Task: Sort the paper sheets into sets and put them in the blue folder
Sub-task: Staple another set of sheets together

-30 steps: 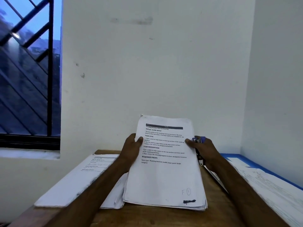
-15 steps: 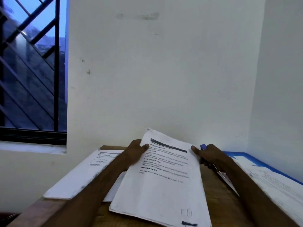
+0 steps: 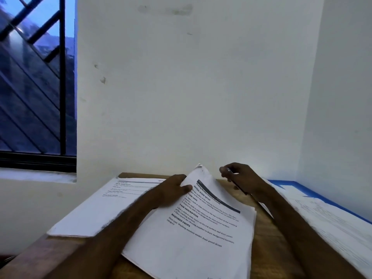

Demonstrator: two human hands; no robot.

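The white printed paper stack (image 3: 193,236) lies skewed near the wooden desk's (image 3: 265,234) front edge; my left hand (image 3: 171,190) pinches its far corner, my right hand (image 3: 239,176) grips a pen. Next I judge: carry this set to the open blue folder (image 3: 298,188) at the right edge

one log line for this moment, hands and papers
left hand: grips paper set at top edge | right hand: off set, holds pen | blue folder: right, papers on it
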